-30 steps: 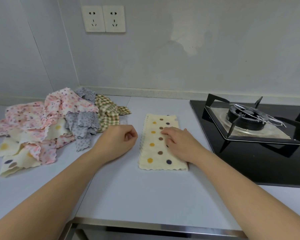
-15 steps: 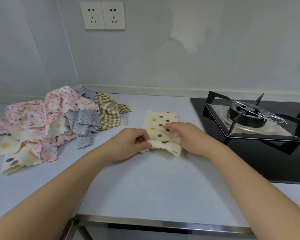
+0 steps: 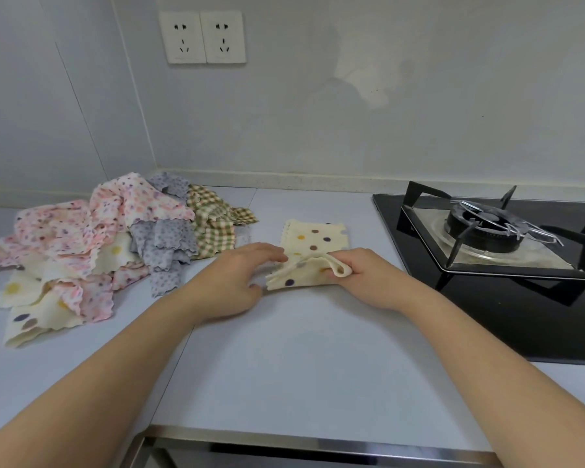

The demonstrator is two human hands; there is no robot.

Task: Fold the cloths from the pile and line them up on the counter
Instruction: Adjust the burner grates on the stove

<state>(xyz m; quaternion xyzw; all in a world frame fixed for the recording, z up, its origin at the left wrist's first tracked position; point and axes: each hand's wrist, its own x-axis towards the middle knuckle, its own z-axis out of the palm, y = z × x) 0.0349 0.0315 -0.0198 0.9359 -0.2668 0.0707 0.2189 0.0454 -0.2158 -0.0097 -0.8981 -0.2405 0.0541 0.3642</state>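
A cream cloth with coloured dots (image 3: 313, 239) lies on the grey counter (image 3: 301, 349) between my hands, its near half turned up over the far half. My right hand (image 3: 362, 276) pinches the folded near edge at its right side. My left hand (image 3: 232, 278) touches the cloth's left edge with fingers stretched out. To the left lies the pile of cloths (image 3: 92, 244): pink floral, grey dotted, green checked and cream dotted pieces, all crumpled together.
A black gas hob (image 3: 507, 238) with a burner and pan support takes up the counter's right side, close to the cloth. A wall with two sockets (image 3: 202, 37) rises behind. The counter's metal front edge (image 3: 318, 444) runs along the bottom.
The cream cloth lay flat as a long strip. Both hands lifted its near end and carried it toward the far end, halving its length.
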